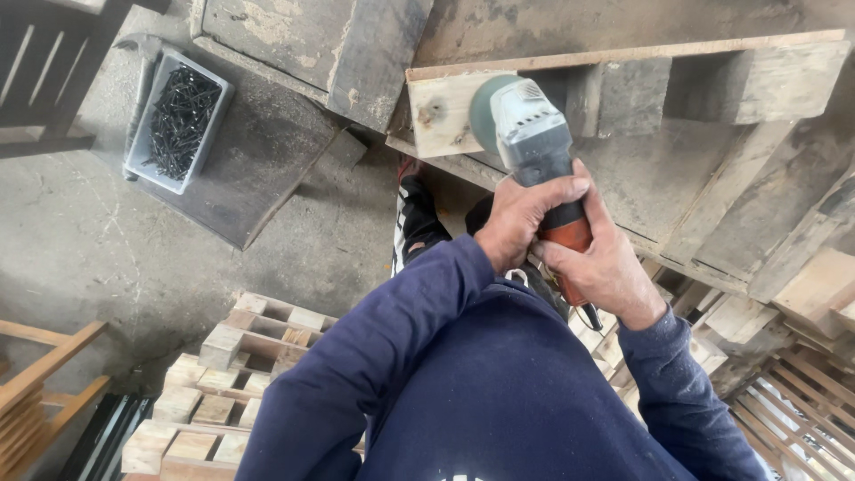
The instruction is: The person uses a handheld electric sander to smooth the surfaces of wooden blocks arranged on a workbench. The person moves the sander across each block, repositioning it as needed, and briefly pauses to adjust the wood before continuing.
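Both my hands grip an angle grinder (533,142) with a grey head and an orange body. My left hand (521,218) wraps the body just behind the head. My right hand (606,263) holds the orange rear handle, where the cord leaves. The grinder's round disc end rests against the pale end block (441,111) of a wooden pallet (695,134) standing in front of me. My dark blue sleeves fill the lower middle of the view.
A white tray of black screws (175,120) sits on a dark board at upper left, with a hammer (142,62) beside it. Stacked pallets (223,392) lie at lower left and more timber (802,356) at right. The floor is concrete.
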